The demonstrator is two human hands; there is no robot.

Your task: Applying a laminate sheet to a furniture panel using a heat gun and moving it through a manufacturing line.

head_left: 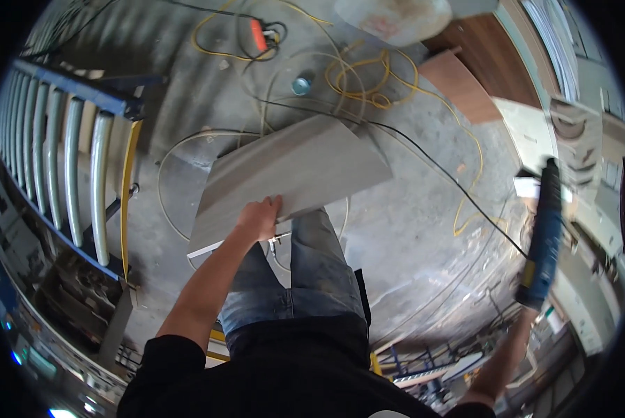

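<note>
A flat grey board (305,164) with a faint wood grain lies tilted in front of my legs. My left hand (260,217) grips its near edge, with the fingers curled on the upper face and the underside hidden. Far out to the right, my right hand (528,317) holds a long blue corded power tool (544,240) with a black front end, away from the board. The tool's body hides most of those fingers, and its exact kind is unclear. A black cord (438,167) runs from it across the floor past the board's far corner.
Yellow hose (378,76) and pale hose lie in loops beyond the board, near a small teal container (300,86) and an orange connector (258,35). A roller conveyor (72,160) stands at left. Brown panels (490,56) lean at upper right.
</note>
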